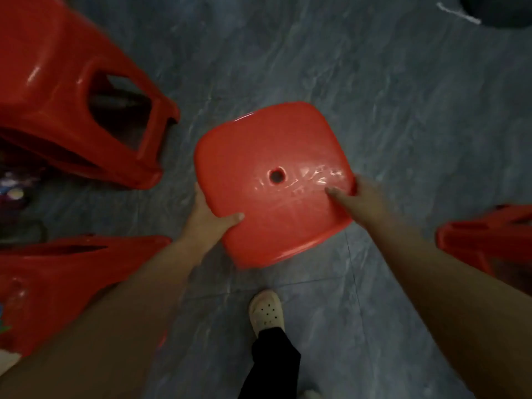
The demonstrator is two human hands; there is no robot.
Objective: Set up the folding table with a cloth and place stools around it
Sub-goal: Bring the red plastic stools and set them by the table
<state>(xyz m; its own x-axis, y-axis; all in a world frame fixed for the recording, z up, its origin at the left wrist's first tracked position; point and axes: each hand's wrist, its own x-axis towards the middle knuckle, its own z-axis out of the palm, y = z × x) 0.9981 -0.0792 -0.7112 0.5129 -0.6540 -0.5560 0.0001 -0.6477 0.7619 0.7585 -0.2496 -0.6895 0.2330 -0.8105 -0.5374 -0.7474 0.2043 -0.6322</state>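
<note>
A red plastic stool (267, 156) with a round hole in its square seat is seen from above, over the grey floor. My left hand (208, 216) grips the seat's near left edge, thumb on top and fingers underneath. My right hand (355, 197) holds the seat's right edge, thumb lying on the top surface. The stool's legs are hidden below the seat. No folding table or cloth is in view.
A red stool (66, 90) lies tilted at the upper left, another red stool (69, 277) at the lower left, and a third red stool (486, 237) at the right edge. My foot in a white clog (266, 311) stands on the grey marbled floor (374, 82). A dark round object (501, 10) sits top right.
</note>
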